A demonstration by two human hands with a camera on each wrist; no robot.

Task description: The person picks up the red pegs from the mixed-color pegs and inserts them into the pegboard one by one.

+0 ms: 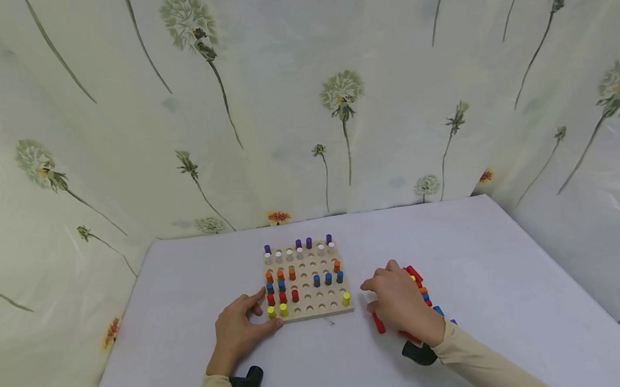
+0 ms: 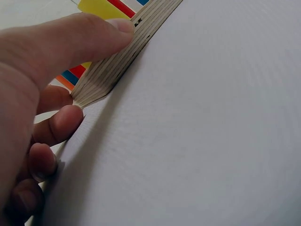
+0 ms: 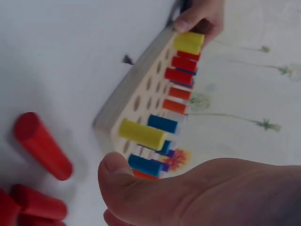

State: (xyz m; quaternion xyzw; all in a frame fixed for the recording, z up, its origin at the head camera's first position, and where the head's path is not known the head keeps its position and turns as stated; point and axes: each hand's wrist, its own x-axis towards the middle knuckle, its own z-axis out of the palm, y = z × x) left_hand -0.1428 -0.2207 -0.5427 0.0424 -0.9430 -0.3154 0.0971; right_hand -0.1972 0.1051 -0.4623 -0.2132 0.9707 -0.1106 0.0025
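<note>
A wooden pegboard (image 1: 306,292) with rows of round holes lies on the table. Upright pegs in purple, white, orange, blue, red and yellow fill some of its holes. The left hand (image 1: 240,328) grips the board's near left corner, thumb on the front edge and index finger at the left side; the left wrist view shows that thumb (image 2: 108,35) against the layered wood edge. Right of the board, the right hand (image 1: 401,297) hovers among loose pegs, index finger and thumb apart, with no peg visible between them. A yellow peg (image 3: 141,135) stands in the board's near right corner.
Loose pegs lie around the right hand, among them a red peg (image 1: 379,323) near its thumb and a blue peg (image 1: 438,310) beyond its wrist. A white cloth covers the table (image 1: 187,272). Behind it hangs a dandelion-print curtain (image 1: 283,100).
</note>
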